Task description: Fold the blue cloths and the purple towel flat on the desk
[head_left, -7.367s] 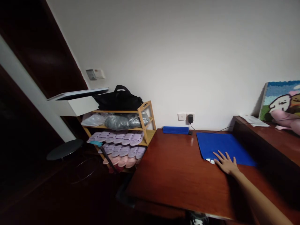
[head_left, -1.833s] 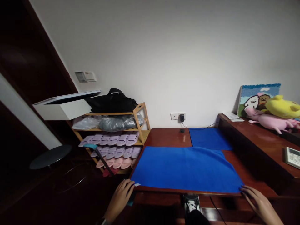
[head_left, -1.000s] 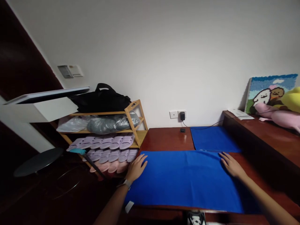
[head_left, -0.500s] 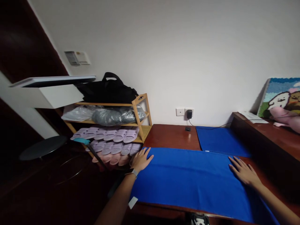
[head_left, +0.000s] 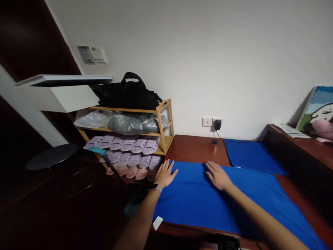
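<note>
Both hands flat, fingers spread
Left hand [head_left: 165, 175] and right hand [head_left: 218, 176] press the blue cloth [head_left: 197, 198], beside the shoe rack [head_left: 164, 130].

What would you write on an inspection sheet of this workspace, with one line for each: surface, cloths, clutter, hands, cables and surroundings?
Surface: reddish-brown table, glossy, partly covered.
Cloths: blue front cloth spread out with slight creases, white label at its near left corner; blue back cloth lies flat behind it.
Clutter: small black piece near the back edge; paper on the raised ledge.
Hands: left hand at the front cloth's far left corner, right hand near its far edge; fingers spread.
Cables: thin cord from the wall plug, running right behind the back cloth.
Surroundings: at left, rack with slippers, black bag; stool.
</note>
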`<act>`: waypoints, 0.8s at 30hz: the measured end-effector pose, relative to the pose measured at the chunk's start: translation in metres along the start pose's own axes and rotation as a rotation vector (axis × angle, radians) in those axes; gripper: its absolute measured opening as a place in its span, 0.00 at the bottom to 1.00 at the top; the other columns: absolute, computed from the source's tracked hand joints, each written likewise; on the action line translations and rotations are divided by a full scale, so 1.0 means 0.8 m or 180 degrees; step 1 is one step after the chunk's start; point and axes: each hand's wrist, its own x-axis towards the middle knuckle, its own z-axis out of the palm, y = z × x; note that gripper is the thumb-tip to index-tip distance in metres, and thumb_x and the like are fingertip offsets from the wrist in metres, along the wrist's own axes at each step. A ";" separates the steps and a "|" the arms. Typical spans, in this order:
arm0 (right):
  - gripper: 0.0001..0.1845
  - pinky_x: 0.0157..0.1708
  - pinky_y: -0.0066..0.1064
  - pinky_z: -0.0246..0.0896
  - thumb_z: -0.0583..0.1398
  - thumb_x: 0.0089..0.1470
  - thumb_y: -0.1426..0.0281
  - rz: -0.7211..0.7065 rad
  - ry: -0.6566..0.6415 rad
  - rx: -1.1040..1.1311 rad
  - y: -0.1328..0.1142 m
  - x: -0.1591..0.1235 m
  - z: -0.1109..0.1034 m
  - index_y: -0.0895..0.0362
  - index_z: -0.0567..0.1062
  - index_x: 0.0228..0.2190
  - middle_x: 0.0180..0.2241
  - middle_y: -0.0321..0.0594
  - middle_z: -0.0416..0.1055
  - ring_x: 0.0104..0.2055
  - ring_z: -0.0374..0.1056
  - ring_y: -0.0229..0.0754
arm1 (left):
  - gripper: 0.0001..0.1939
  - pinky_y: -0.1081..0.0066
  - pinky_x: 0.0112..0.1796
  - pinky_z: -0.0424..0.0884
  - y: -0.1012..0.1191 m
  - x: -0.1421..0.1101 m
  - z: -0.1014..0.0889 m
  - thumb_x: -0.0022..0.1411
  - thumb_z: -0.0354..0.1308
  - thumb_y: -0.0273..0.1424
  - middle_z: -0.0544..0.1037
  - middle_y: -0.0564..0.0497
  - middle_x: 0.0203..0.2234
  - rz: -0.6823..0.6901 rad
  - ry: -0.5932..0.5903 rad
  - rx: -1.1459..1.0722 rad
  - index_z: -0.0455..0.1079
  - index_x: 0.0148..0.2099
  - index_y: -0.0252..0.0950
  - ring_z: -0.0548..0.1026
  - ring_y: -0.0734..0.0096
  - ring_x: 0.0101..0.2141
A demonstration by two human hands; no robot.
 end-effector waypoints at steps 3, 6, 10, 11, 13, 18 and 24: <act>0.39 0.72 0.45 0.34 0.38 0.69 0.50 0.0150 -0.0370 0.0179 -0.033 0.022 0.017 0.59 0.51 0.71 0.73 0.42 0.43 0.75 0.37 0.48 | 0.39 0.54 0.67 0.47 -0.002 0.002 0.001 0.72 0.38 0.55 0.49 0.41 0.73 -0.0007 0.0038 0.0037 0.51 0.74 0.38 0.47 0.54 0.72; 0.40 0.72 0.46 0.31 0.37 0.68 0.48 0.0391 -0.0415 0.0141 -0.003 0.003 0.025 0.57 0.49 0.71 0.73 0.38 0.41 0.75 0.34 0.47 | 0.39 0.53 0.67 0.47 -0.003 0.004 0.004 0.71 0.38 0.56 0.49 0.42 0.73 -0.0031 0.0087 -0.0002 0.51 0.74 0.39 0.47 0.54 0.71; 0.39 0.72 0.45 0.32 0.39 0.68 0.49 0.0930 -0.0290 -0.0085 0.098 -0.064 0.020 0.54 0.49 0.71 0.73 0.35 0.43 0.75 0.35 0.45 | 0.39 0.52 0.67 0.47 -0.004 0.006 0.005 0.71 0.39 0.56 0.49 0.42 0.73 -0.0049 0.0075 -0.0025 0.51 0.74 0.40 0.47 0.54 0.72; 0.38 0.72 0.46 0.33 0.39 0.67 0.49 0.1109 -0.0249 -0.0148 0.129 -0.084 0.017 0.54 0.49 0.71 0.73 0.35 0.44 0.75 0.36 0.45 | 0.39 0.53 0.67 0.47 -0.004 0.006 0.004 0.71 0.39 0.56 0.49 0.42 0.73 -0.0050 0.0059 -0.0020 0.51 0.74 0.40 0.47 0.55 0.72; 0.38 0.72 0.47 0.36 0.39 0.67 0.50 0.1411 -0.0197 -0.0248 0.190 -0.122 0.010 0.54 0.50 0.71 0.73 0.36 0.45 0.74 0.37 0.47 | 0.38 0.53 0.67 0.47 -0.004 0.006 0.002 0.71 0.38 0.56 0.49 0.42 0.73 -0.0049 0.0047 -0.0001 0.51 0.74 0.40 0.47 0.56 0.72; 0.41 0.71 0.49 0.38 0.39 0.64 0.51 0.2087 -0.0033 -0.0391 0.302 -0.186 0.005 0.59 0.51 0.71 0.73 0.42 0.46 0.74 0.37 0.51 | 0.38 0.53 0.68 0.47 -0.004 0.005 0.001 0.72 0.38 0.56 0.50 0.42 0.73 -0.0073 0.0035 0.0078 0.51 0.74 0.40 0.48 0.57 0.71; 0.42 0.71 0.49 0.40 0.37 0.63 0.51 0.2045 0.0027 -0.0426 0.323 -0.201 0.010 0.60 0.51 0.71 0.73 0.43 0.46 0.74 0.39 0.49 | 0.38 0.54 0.68 0.47 -0.006 0.003 -0.002 0.71 0.39 0.56 0.50 0.44 0.73 -0.0041 -0.0092 0.0059 0.50 0.75 0.41 0.48 0.56 0.71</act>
